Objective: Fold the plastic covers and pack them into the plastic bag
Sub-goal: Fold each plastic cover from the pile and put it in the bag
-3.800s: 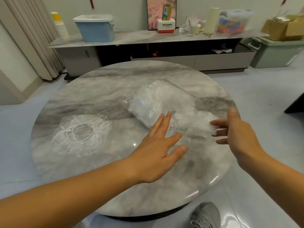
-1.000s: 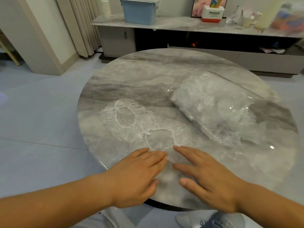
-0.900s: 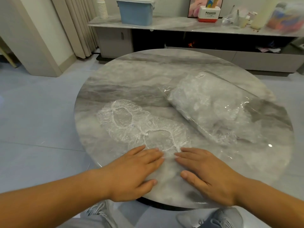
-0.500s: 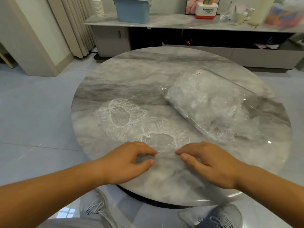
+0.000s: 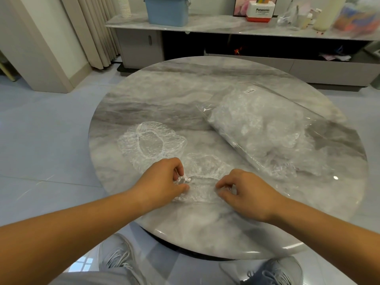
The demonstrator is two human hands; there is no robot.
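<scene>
Nearest, two grey shoes (image 5: 117, 258) stand on the glossy floor under the table (image 5: 164, 99) rim. Just above them, both forearms reach over the near edge of the round, grey-veined marble top. The left hand (image 5: 162, 182) has its fingers curled and pinches a bunched bit of a cover (image 5: 203, 182) between thumb and fingertips. The right hand (image 5: 246, 192), also curled, pinches the opposite side of the same cover, so the plastic stretches between the two hands. This cover is clear, thin and crinkled, with a gathered white elastic rim; its near part is drawn into a narrow band while its far part lies puffed on the marble.

Further out and to the left, a second cover (image 5: 151, 142) lies flat and spread out, a wrinkled ring around a smooth clear centre, its edge just beside the held one. To the right, well apart from the hands, the bag (image 5: 259, 132) lies slanted on the table, clear and glossy, stuffed with crumpled white plastic, with a small label near its far end.

Beyond the table, a long low sideboard (image 5: 226, 27) carries a blue bin (image 5: 167, 10) and a red-and-white box (image 5: 260, 12); curtains (image 5: 92, 27) hang at left.
</scene>
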